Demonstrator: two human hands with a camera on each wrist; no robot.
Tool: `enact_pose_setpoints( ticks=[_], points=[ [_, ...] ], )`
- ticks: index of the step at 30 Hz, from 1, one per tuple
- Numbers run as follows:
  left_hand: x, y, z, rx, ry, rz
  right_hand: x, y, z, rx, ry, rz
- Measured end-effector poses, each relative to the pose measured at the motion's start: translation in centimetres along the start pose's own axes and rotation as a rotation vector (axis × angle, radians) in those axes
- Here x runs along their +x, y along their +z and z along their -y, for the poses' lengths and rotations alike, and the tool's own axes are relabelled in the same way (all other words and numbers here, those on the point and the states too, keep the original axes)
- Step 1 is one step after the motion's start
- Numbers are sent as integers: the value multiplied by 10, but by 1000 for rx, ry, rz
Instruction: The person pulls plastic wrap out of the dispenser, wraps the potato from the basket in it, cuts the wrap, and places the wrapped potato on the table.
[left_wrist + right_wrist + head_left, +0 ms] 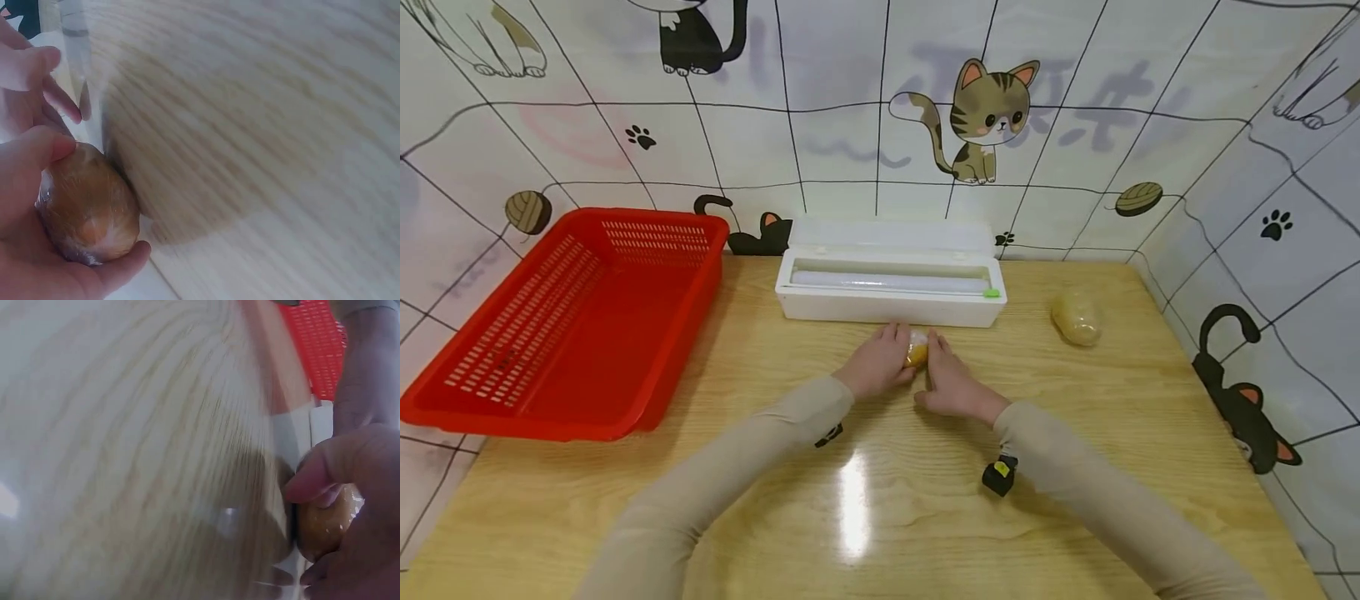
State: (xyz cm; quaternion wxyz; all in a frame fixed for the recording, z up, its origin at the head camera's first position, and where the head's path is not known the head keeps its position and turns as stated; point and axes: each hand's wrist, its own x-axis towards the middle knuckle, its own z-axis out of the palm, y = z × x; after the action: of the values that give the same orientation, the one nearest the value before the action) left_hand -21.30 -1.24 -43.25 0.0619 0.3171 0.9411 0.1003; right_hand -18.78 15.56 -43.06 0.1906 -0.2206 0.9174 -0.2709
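Observation:
My left hand point(877, 362) grips a rounded yellow-brown thing point(94, 203) wrapped in clear cling film, its thumb and fingers around it in the left wrist view. What is inside the film cannot be told. From the other side my right hand point(958, 383) has its straight fingers up against the wrapped thing, the thumb pointing left and apart from it in the head view. Just behind both hands stands a white cling film dispenser point(891, 310), lid raised, with a film roll point(887, 282) inside and a green slider point(992, 292) at its right end.
Another film-wrapped yellowish thing point(1078, 317) sits on the wooden table point(1150, 433) to the right. A red plastic basket point(655, 400) stands at the left. Cat-patterned sheeting point(835, 142) covers the walls behind and beside the table.

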Motion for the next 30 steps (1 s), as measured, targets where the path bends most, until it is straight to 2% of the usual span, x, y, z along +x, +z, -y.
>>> enact_pose_setpoints(
  ticks=[4, 7, 11, 13, 15, 18, 21, 25, 28, 30],
  points=[
    [3, -4, 5, -87, 29, 24, -2, -5, 2, -78, -16, -55],
    [6, -6, 12, -238, 57, 68, -1, -5, 0, -35, -43, -115],
    [7, -12, 19, -452, 75, 143, 0, -3, -4, -30, -81, -172],
    [5, -15, 20, -523, 68, 145, 0, -7, -6, -39, -91, -172],
    [1, -18, 19, -546, 57, 119, -1, -13, -6, -20, -98, -144],
    [-5, -22, 15, -524, 21, 93, -3, -21, -2, 16, -111, -84],
    [-9, -24, 10, -479, -23, 91, -3, -20, 8, -72, -110, -38],
    [-12, -23, 4, -442, -72, 45, 0, -8, 19, -245, -104, -76],
    [-15, -22, 2, -449, -89, 4, 6, 1, 18, -246, -84, -164],
    [-17, -20, 3, -489, -103, 12, 9, 4, 15, -219, -86, -205]
  ],
)
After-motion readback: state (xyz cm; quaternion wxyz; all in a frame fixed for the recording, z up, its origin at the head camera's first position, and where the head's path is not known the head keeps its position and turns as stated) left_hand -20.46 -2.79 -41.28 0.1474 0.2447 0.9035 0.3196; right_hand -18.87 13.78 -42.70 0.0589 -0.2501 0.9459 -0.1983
